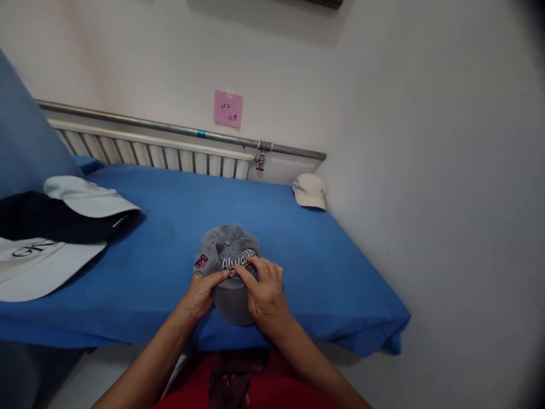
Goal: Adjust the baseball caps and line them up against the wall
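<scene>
Gray cap, appearance: the gray cap (227,241) has a wrinkled, washed-look crown with seams meeting at the top, white script on the front, a dark red patch (201,261) on one side and a darker gray brim (233,305).
Gray cap, location: at the near edge of the desk (179,199), which is covered in blue cloth, between the hands.
Gray cap, orientation: crown top up; brim toward the wearer. The long axis runs from the far side of the crown to the brim, its near end angled slightly right.
Left hand, grip: the left hand (203,294) pinches the cap's side, thumb on the front above the brim.
Right hand, grip: the right hand (269,295) has fingertips on the script; whether they pinch the fabric cannot be told.
Script, legibility: starts "Alwa"; fingers cover the remainder. Smaller marks beneath are hard to read.
Hidden portions: left fingers behind the cap; right edge of the brim behind the right hand; cap interior.
Stacked caps, left: the lower white cap (72,267) and black cap (55,221) are cut off by the frame.
</scene>
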A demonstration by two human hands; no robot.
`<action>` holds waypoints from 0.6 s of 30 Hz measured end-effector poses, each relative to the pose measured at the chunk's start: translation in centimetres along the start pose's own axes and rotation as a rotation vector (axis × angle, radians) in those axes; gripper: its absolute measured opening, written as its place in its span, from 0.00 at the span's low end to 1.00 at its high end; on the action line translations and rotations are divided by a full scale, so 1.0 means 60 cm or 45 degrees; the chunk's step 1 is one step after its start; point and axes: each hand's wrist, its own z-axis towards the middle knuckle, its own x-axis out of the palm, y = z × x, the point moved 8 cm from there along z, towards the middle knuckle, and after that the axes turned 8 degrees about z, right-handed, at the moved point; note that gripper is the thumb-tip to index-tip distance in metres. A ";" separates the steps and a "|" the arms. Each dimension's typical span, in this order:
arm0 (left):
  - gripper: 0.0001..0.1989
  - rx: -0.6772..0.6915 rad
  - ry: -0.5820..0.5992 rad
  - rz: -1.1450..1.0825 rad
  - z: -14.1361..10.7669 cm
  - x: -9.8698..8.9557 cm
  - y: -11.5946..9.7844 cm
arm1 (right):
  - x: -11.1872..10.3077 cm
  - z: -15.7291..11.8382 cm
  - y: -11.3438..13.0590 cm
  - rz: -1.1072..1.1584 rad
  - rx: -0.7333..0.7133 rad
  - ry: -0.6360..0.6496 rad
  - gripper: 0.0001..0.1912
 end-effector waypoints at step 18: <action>0.19 0.014 -0.028 0.016 -0.001 -0.003 -0.001 | -0.001 -0.003 0.001 0.039 -0.017 -0.060 0.21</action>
